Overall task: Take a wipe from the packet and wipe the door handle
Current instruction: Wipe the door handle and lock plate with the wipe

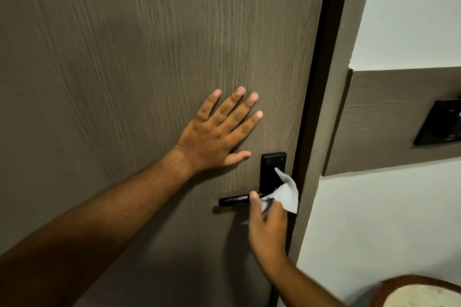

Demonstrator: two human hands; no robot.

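A black lever door handle (233, 200) with a black backplate (272, 166) sits on a brown wood-grain door (149, 57). My right hand (268, 227) grips a white wipe (287, 194) and presses it against the handle where the lever meets the backplate. The wipe covers the inner end of the lever. My left hand (219, 132) lies flat on the door, fingers spread, just up and left of the handle. No wipe packet is in view.
The door frame (331, 107) runs down the right of the door. Beyond it is a white wall with a brown panel bearing a black switch plate (441, 122). A round wooden-rimmed object (421, 291) shows at the bottom right corner.
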